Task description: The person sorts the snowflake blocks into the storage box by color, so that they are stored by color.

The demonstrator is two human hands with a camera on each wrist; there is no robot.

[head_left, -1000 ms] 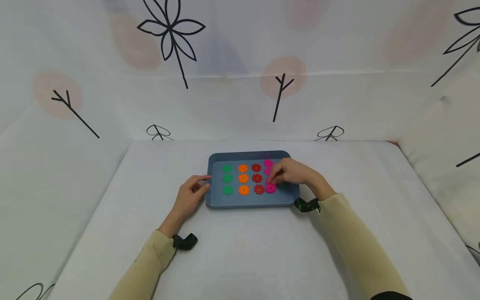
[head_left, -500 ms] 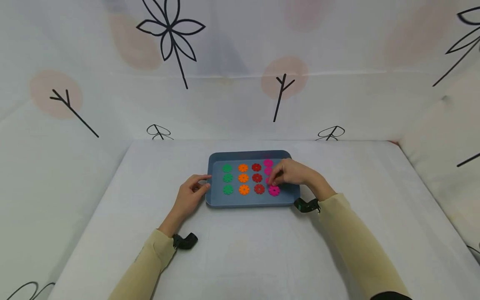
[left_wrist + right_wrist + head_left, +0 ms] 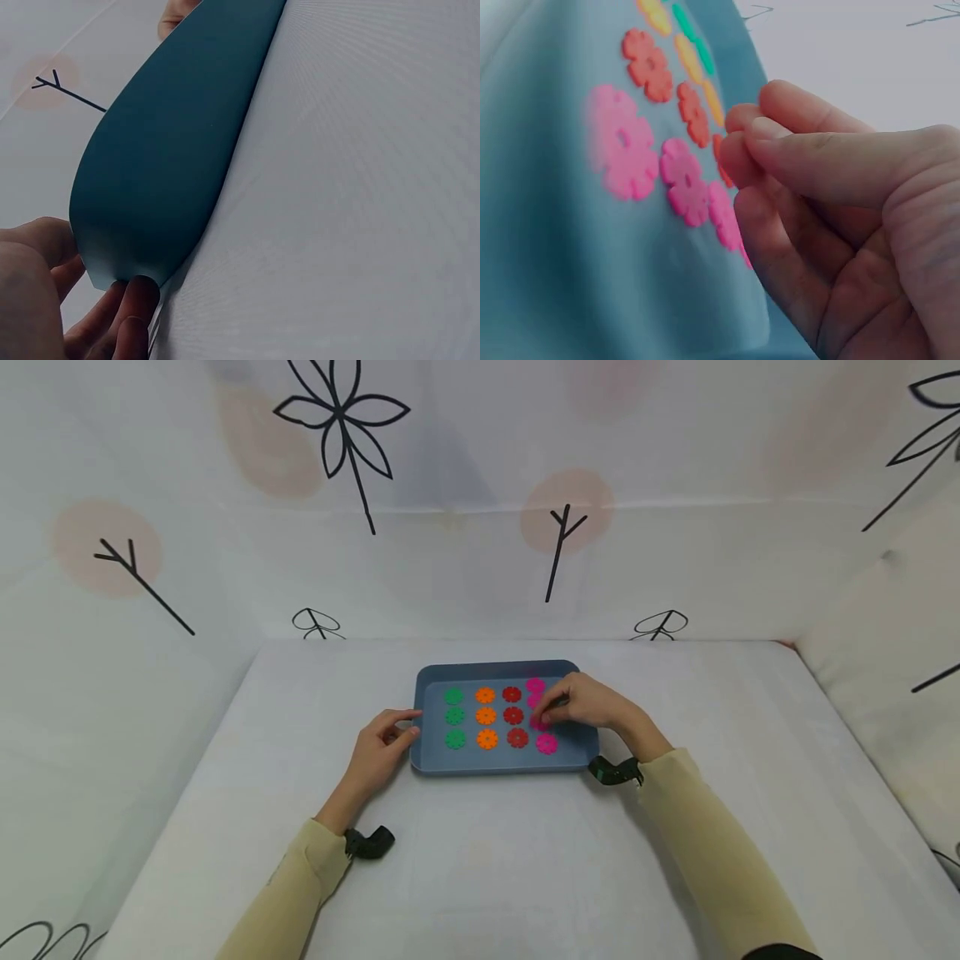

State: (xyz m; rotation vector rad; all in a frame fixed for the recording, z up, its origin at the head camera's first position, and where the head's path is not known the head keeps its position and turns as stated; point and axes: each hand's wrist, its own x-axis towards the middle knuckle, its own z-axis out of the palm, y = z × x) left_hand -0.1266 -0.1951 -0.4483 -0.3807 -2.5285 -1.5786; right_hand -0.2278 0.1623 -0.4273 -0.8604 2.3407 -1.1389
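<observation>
A blue-grey tray (image 3: 435,762) lies on the table, holding flower-shaped plastic discs in columns: green (image 3: 454,716), orange (image 3: 486,716), red (image 3: 513,716) and pink (image 3: 547,743). At the tray's left end my left hand (image 3: 373,756) grips the edge; the left wrist view has its fingers (image 3: 139,300) against the tray's outer wall. Over the pink column is my right hand (image 3: 585,700), its fingertips at the third pink disc, partly covering it. Thumb and index finger come together loosely in the right wrist view, with no disc visible between them.
White cloth covers the table (image 3: 480,860). Behind it rises a white backdrop (image 3: 450,560) with plant drawings. A dark wrist camera (image 3: 371,843) sits at the left wrist, another dark camera (image 3: 613,770) at the right.
The nearest pink disc has shifted right and slightly toward me, apart from the third one. My right fingers have drawn back slightly. The left hand stays put on the tray.
</observation>
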